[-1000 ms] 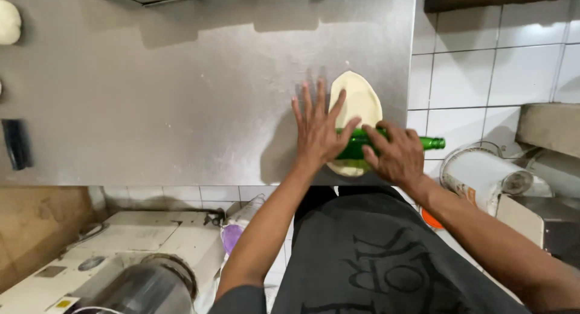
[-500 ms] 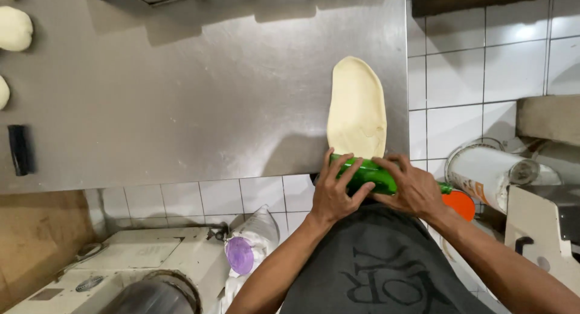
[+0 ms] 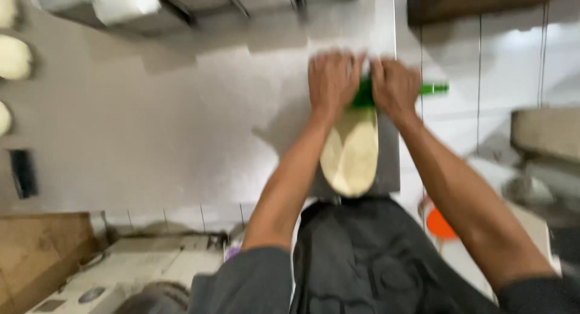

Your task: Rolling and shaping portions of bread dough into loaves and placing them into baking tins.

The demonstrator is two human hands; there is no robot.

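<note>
A grey stainless-steel counter (image 3: 151,120) fills most of the view, blurred by motion, with white wall tiles (image 3: 501,78) running along its right side and the undersides of metal shelving or bins (image 3: 181,6) at the far edge. Along the left rim of the counter lie pale dough balls (image 3: 13,57), well apart from the hands, and a small dark flat object (image 3: 24,172) rests near the left front edge. Below the counter's front edge there is a wooden board or box (image 3: 36,253), a pale machine housing (image 3: 139,271), and on the right an orange round thing (image 3: 440,224) beside grey equipment (image 3: 544,145). Near the right front corner of the counter an elongated oval of flattened dough (image 3: 350,154) lies flat, its near end reaching the counter's edge just in front of the person's dark apron (image 3: 374,265). At the dough's far end a green glass bottle (image 3: 432,88) lies on its side across it, the neck pointing right past the counter's edge. The left hand (image 3: 332,78) and the right hand (image 3: 396,87) sit side by side on the bottle, palms down, fingers stretched flat and pressing on it rather than curled around it, both arms reaching straight forward.
</note>
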